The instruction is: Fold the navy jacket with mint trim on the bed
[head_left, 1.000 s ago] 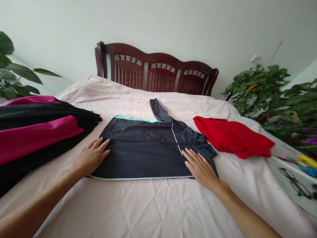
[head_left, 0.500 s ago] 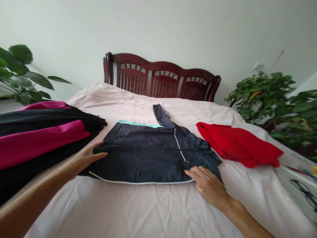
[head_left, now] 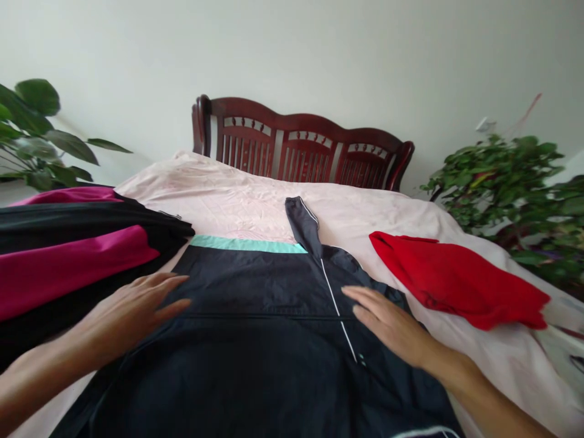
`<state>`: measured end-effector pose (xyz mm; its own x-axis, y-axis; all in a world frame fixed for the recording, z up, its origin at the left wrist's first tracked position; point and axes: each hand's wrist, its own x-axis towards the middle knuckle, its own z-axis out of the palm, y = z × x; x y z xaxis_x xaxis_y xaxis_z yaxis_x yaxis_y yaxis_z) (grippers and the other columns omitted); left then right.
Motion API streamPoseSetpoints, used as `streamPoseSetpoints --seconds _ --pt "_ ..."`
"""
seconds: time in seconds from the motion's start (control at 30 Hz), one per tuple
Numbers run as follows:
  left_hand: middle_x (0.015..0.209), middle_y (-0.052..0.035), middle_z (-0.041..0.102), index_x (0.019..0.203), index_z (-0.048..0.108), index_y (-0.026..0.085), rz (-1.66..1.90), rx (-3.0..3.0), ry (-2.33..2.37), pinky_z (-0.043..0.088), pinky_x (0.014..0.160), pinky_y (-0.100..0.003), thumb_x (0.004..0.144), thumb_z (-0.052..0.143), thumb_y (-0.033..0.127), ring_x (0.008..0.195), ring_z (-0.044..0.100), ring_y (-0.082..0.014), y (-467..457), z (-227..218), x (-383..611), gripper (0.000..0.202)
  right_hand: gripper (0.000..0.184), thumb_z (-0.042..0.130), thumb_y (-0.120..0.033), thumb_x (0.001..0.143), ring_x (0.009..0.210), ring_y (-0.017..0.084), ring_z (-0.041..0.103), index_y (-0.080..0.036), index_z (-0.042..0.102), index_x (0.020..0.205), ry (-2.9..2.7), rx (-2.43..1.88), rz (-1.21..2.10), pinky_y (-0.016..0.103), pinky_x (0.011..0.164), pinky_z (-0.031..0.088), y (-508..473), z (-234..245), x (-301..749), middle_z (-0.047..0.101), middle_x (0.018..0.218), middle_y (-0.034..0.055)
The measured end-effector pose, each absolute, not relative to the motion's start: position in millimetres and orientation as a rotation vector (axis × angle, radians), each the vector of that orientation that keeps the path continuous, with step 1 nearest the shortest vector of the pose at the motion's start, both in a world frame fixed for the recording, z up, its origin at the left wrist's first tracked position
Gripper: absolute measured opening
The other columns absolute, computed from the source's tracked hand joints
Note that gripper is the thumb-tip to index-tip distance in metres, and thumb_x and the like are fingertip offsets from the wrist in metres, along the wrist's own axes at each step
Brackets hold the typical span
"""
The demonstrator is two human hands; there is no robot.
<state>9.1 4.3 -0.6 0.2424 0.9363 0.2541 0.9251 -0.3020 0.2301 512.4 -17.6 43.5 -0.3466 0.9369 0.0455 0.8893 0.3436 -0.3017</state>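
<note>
A dark navy jacket [head_left: 255, 340] with a teal band and white piping lies on the pink bedsheet [head_left: 237, 194], spread toward me over the near part of the bed. My left hand [head_left: 132, 307] rests at its left edge, fingers stretched out and flat. My right hand [head_left: 387, 325] lies flat on the right side of the jacket, near the white piping, fingers extended. One dark sleeve sticks up toward the headboard.
A pile of black and magenta clothes [head_left: 68, 255] lies on the left of the bed. A red garment [head_left: 456, 280] lies to the right. A dark wooden headboard [head_left: 301, 143] stands at the far end, and leafy plants [head_left: 511, 188] flank both sides.
The jacket's lower part has come toward me and now covers the near bed. Both hands went from gripping its edges to lying flat on it.
</note>
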Motion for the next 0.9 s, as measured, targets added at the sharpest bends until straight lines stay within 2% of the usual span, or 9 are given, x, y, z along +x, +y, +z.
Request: streamPoseSetpoints --seconds 0.03,0.13,0.3,0.4,0.57,0.67,0.73,0.8,0.9 --pt "0.135 -0.0108 0.065 0.132 0.064 0.024 0.486 2.477 1.742 0.047 0.106 -0.05 0.09 0.047 0.06 0.126 0.06 -0.0338 21.9 9.0 32.2 0.058 0.054 0.033 -0.048 0.101 0.14 0.026 0.045 -0.021 0.052 0.145 -2.365 -1.678 0.21 0.046 0.117 0.036 9.5 38.8 510.8 0.052 0.149 0.0104" --pt "0.139 -0.0132 0.062 0.137 0.059 0.019 0.428 2.545 1.538 0.041 0.112 -0.044 0.096 0.043 0.052 0.133 0.054 -0.0298 74.8 15.5 91.7 0.055 0.061 0.029 -0.048 0.101 0.145 0.028 0.038 -0.015 0.044 0.149 -2.351 -1.786 -0.062 0.048 0.119 0.031 79.4 13.8 512.2 0.043 0.155 0.0149" --pt "0.159 -0.0144 0.039 0.149 0.046 0.022 0.277 2.536 1.69 0.027 0.118 -0.052 0.097 0.041 0.054 0.148 0.031 -0.0347 129.9 -30.0 96.0 0.061 0.061 0.027 -0.047 0.1 0.151 0.025 0.024 -0.021 0.033 0.155 -2.367 -2.04 -0.167 0.052 0.12 0.026 127.4 -36.6 544.8 0.032 0.162 0.0098" --pt "0.162 -0.0131 0.033 0.152 0.041 0.024 0.261 2.428 1.938 0.022 0.119 -0.054 0.098 0.036 0.055 0.15 0.026 -0.0347 139.5 -50.3 63.6 0.063 0.062 0.024 -0.047 0.101 0.152 0.024 0.022 -0.023 0.03 0.157 -2.387 -1.979 -0.203 0.051 0.119 0.029 130.1 -54.1 563.1 0.031 0.162 0.0086" --pt "0.162 -0.0137 0.034 0.153 0.039 0.022 0.242 2.372 2.073 0.023 0.119 -0.052 0.099 0.031 0.053 0.151 0.026 -0.0322 140.6 -52.3 40.1 0.063 0.059 0.028 -0.044 0.1 0.149 0.025 0.028 -0.02 0.038 0.152 -2.365 -1.987 -0.191 0.05 0.118 0.03 130.1 -47.7 559.6 0.039 0.159 0.0098" --pt "0.16 -0.0133 0.037 0.151 0.043 0.021 0.252 2.404 2.096 0.024 0.119 -0.051 0.099 0.03 0.05 0.15 0.029 -0.0311 138.8 -49.5 45.7 0.061 0.05 0.033 -0.041 0.098 0.141 0.027 0.041 -0.02 0.057 0.137 -2.233 -2.044 -0.021 0.048 0.117 0.03 136.8 -26.0 544.9 0.051 0.15 0.0105" --pt "0.157 -0.0137 0.043 0.148 0.048 0.021 0.264 2.431 2.131 0.024 0.118 -0.051 0.1 0.031 0.048 0.147 0.035 -0.0312 139.0 -47.1 50.6 0.058 0.048 0.03 -0.041 0.099 0.131 0.028 0.052 -0.02 0.067 0.12 -2.123 -2.06 0.075 0.046 0.112 0.034 147.2 -10.4 533.4 0.061 0.137 0.0128" --pt "0.148 -0.0137 0.054 0.139 0.058 0.021 0.256 2.473 2.166 0.024 0.117 -0.052 0.098 0.034 0.044 0.141 0.042 -0.0318 142.2 -42.9 54.3 0.052 0.048 0.03 -0.044 0.1 0.122 0.029 0.058 -0.02 0.07 0.112 -2.054 -2.057 0.126 0.043 0.105 0.04 162.5 1.4 521.4 0.066 0.128 0.0135" --pt "0.14 -0.0123 0.061 0.129 0.065 0.02 0.238 2.584 2.134 0.021 0.118 -0.049 0.095 0.039 0.033 0.139 0.045 -0.0307 154.3 -32.9 55.9 0.043 0.043 0.048 -0.052 0.093 0.108 0.027 0.063 -0.02 0.068 0.113 -2.03 -2.016 0.26 0.035 0.091 0.047 190.6 8.2 504.5 0.072 0.113 0.0107"
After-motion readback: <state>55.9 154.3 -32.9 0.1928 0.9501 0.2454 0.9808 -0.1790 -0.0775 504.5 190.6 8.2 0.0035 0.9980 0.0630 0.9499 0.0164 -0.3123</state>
